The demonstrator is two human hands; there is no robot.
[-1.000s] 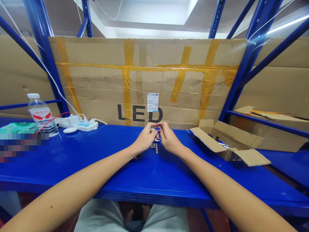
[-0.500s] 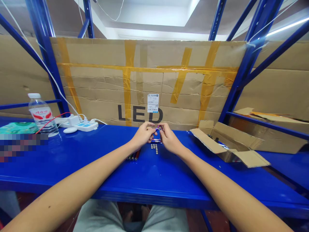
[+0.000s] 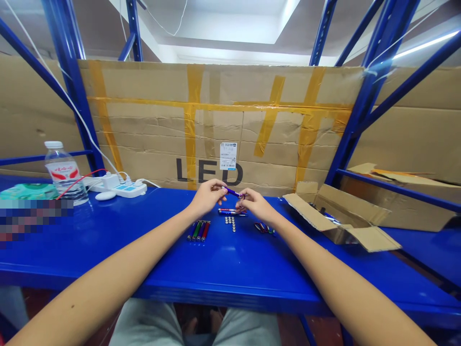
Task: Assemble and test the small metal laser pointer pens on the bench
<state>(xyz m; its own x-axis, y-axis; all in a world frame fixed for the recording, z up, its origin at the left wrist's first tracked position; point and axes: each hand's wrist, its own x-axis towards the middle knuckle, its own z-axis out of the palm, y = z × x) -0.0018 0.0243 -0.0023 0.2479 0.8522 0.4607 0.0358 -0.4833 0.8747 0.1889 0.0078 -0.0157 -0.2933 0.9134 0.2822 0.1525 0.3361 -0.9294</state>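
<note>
A slim purple metal tube, like a small penlight (image 3: 232, 192), is held slanting above the table between my two hands. My left hand (image 3: 209, 197) pinches its left end between thumb and fingers. The fingers of my right hand (image 3: 255, 203) are closed at its right end, where a small clip-like part shows. Below, red and blue metal tubes (image 3: 227, 211) lie crosswise on the blue table (image 3: 230, 266). Several silver button cells (image 3: 230, 221) sit in short rows. More coloured tubes (image 3: 199, 231) lie side by side at left, and small coloured clips (image 3: 264, 228) near my right wrist.
An open cardboard box (image 3: 338, 218) with dark and blue pieces inside stands at right. A water bottle (image 3: 65, 173), a green packet (image 3: 30, 191) and a white power strip (image 3: 124, 188) are at left. A large taped carton (image 3: 154, 139) walls off the back between blue posts.
My hands have drawn slightly apart, and the purple tube now shows lengthwise between them. The coloured tubes at left and the clips at right have come into fuller view.
</note>
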